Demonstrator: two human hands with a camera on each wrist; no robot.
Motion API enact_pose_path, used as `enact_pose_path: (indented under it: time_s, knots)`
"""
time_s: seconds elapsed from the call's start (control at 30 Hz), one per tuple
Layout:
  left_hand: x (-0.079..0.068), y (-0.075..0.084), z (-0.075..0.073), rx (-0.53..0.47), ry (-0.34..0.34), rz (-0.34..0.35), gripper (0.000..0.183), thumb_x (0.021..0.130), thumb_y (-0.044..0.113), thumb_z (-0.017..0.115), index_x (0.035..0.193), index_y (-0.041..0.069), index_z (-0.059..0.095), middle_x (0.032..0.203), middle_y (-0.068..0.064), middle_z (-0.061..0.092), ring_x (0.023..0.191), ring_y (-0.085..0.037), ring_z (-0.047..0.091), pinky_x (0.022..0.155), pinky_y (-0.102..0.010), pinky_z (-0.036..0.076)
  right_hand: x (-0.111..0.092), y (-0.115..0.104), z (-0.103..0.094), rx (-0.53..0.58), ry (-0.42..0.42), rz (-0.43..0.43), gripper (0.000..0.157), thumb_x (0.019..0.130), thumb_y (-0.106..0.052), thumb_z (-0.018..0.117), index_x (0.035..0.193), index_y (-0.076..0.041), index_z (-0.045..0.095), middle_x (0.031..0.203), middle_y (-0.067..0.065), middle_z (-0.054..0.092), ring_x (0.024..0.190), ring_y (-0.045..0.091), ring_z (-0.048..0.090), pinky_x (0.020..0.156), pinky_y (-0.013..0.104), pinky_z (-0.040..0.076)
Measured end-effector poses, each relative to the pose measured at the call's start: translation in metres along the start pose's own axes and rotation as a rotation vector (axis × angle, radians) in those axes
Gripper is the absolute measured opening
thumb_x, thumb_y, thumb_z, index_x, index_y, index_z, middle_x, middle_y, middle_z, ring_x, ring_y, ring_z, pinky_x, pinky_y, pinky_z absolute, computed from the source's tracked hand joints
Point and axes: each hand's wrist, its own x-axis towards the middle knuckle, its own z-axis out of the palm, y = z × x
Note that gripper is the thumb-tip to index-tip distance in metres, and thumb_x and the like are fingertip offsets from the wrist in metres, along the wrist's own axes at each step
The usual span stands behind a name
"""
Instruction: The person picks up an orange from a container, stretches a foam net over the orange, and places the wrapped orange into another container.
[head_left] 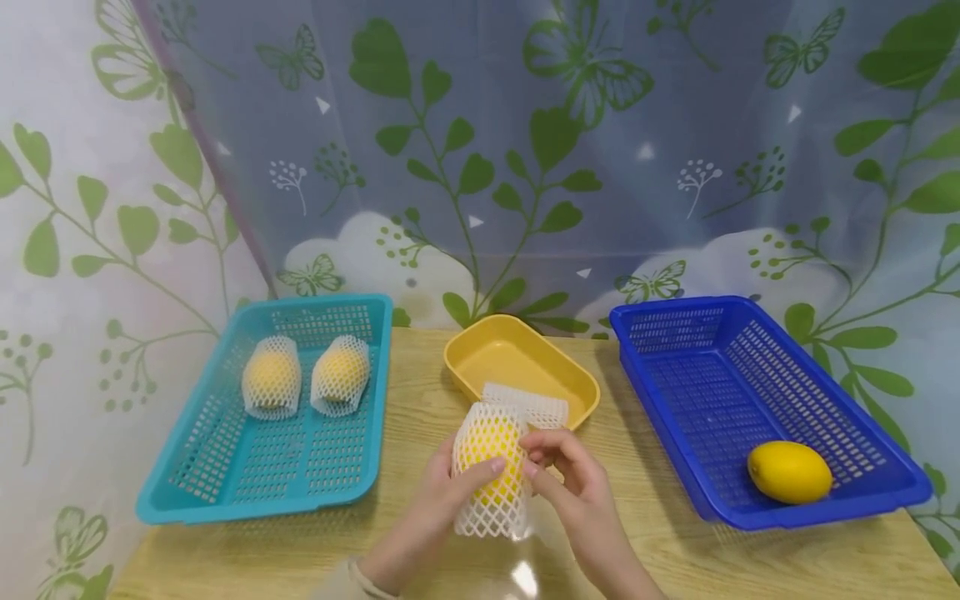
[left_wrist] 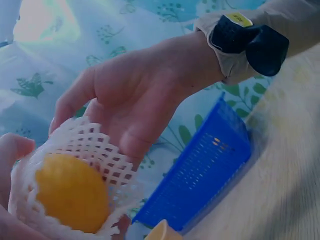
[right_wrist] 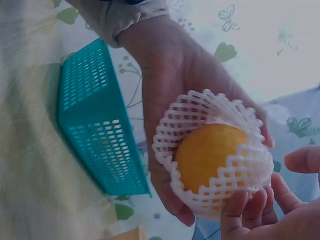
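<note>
In the head view, my left hand (head_left: 450,496) holds a lemon (head_left: 491,454) inside a white foam net (head_left: 491,525), its thumb lying across the front. My right hand (head_left: 573,492) is at the net's right side, with bent fingers and thumb at its edge. The right wrist view looks into the net's opening, where the lemon (right_wrist: 210,155) shows bare; fingers of my right hand (right_wrist: 275,212) touch the net's rim. In the left wrist view, the net (left_wrist: 90,135) surrounds the lemon (left_wrist: 72,192) loosely. Part of the right fingers is hidden behind the net there.
A yellow tray (head_left: 480,333) behind the hands contains white foam netting (head_left: 543,407). To the left, a teal basket (head_left: 378,400) has two net-wrapped yellow fruits (head_left: 272,379). On the right stands a blue basket (head_left: 660,433) with one bare lemon (head_left: 790,472). A patterned curtain (head_left: 480,167) hangs behind the wooden table (head_left: 420,392).
</note>
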Motion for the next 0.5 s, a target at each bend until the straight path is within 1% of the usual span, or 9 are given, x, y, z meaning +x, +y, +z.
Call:
enact_pose_path:
  time_s: [0.13,0.23,0.33,0.43,0.5]
  knots:
    - [-0.003,0.012,-0.005,-0.094,0.035,0.002,0.057,0.086,0.014,0.063,0.131,-0.003,0.035,0.106,-0.016,0.061,0.092,-0.028,0.065,0.082,-0.042,0.052,0.009,-0.01,0.006,0.04,-0.095,-0.064,0.018,0.091,0.003,0.051,0.109,0.005,0.052,0.099,0.018,0.053,0.087,0.016,0.056,0.071,0.033,0.053]
    - [-0.007,0.023,-0.011,-0.112,0.05,-0.001,0.053,0.086,0.014,0.06,0.129,-0.004,0.035,0.104,-0.015,0.061,0.091,-0.027,0.065,0.082,-0.041,0.052,0.016,-0.015,0.011,0.045,-0.12,-0.101,0.015,0.092,0.003,0.05,0.107,0.004,0.053,0.099,0.02,0.054,0.086,0.018,0.058,0.071,0.035,0.053]
    - [-0.012,0.033,-0.016,-0.102,0.091,-0.007,0.051,0.085,0.016,0.06,0.125,-0.005,0.038,0.101,-0.012,0.062,0.089,-0.024,0.065,0.081,-0.039,0.052,0.024,-0.017,0.017,0.037,-0.122,-0.152,0.013,0.092,0.003,0.05,0.105,0.004,0.053,0.097,0.02,0.054,0.083,0.019,0.057,0.069,0.034,0.053]
    - [-0.016,0.043,-0.023,-0.084,0.134,0.003,0.051,0.084,0.016,0.06,0.124,-0.006,0.039,0.098,-0.011,0.062,0.087,-0.023,0.065,0.079,-0.038,0.053,0.033,-0.017,0.024,0.006,-0.098,-0.226,0.012,0.092,0.005,0.05,0.103,0.004,0.054,0.093,0.017,0.055,0.079,0.02,0.055,0.067,0.03,0.051]
    - [-0.02,0.048,-0.029,-0.063,0.171,0.022,0.051,0.083,0.015,0.059,0.124,-0.007,0.039,0.097,-0.012,0.062,0.086,-0.023,0.065,0.078,-0.038,0.053,0.039,-0.015,0.028,-0.048,-0.066,-0.282,0.012,0.091,0.006,0.05,0.102,0.003,0.055,0.091,0.015,0.056,0.078,0.02,0.055,0.067,0.028,0.049]
